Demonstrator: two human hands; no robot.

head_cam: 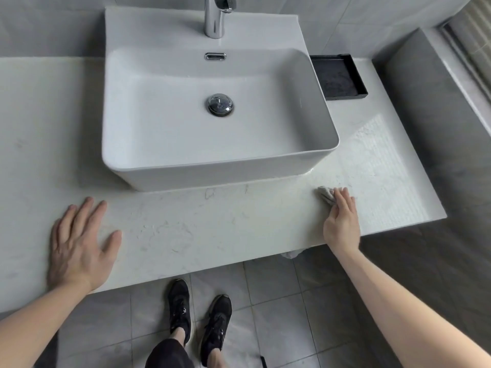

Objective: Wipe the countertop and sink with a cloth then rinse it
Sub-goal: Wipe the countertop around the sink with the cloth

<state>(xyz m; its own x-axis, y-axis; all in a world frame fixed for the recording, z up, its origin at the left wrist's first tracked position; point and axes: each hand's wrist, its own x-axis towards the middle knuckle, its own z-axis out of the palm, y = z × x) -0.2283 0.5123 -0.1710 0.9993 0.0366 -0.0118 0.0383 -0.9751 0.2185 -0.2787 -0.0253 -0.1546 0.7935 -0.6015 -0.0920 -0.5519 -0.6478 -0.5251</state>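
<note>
A white marble countertop point(202, 229) carries a white rectangular vessel sink point(313, 166) with a chrome drain plug point(220, 104) and a chrome tap point(216, 15) at its back. My right hand point(341, 221) presses a small grey cloth point(326, 194) flat on the counter, just in front of the sink's front right corner; most of the cloth is hidden under my fingers. My left hand point(79, 243) lies flat on the counter at the front left, fingers spread, holding nothing.
A black shallow tray point(357, 75) sits on the counter to the right of the sink. Grey tiled walls stand behind and a grey ledge point(414, 75) rises at the right. Below the counter's front edge are my black shoes point(180, 306) on the tiled floor.
</note>
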